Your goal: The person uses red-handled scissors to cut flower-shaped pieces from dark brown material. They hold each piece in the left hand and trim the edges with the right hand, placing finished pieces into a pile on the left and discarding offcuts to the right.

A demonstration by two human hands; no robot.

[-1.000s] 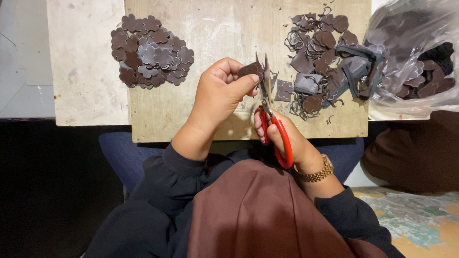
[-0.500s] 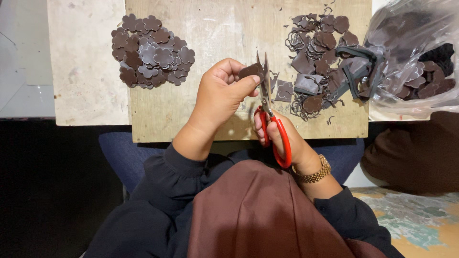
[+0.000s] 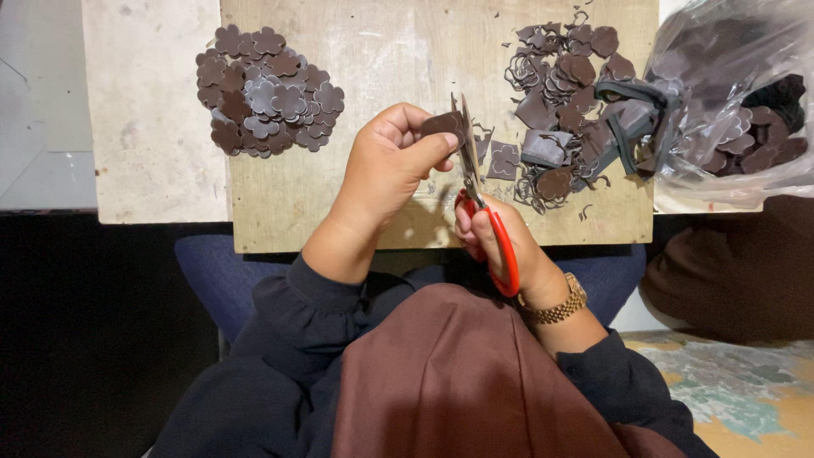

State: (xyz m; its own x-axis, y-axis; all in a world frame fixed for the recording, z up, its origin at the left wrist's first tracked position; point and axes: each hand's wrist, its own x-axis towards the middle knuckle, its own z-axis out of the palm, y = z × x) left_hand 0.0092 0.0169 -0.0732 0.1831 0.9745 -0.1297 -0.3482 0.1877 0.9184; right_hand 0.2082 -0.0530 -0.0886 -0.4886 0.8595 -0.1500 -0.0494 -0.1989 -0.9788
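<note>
At far left on the worktop, a pile of flower cutouts lies well apart from the cutting, seemingly finished pieces kept separate. Left hand pinches a brown piece at its edge, presenting it to the blades. Right hand grips red-handled scissors, blades upright against the piece. Right of these, scraps lie heaped beside a clear bag of brown material. The surface is a bare, scuffed board; floor dark beneath.
</note>
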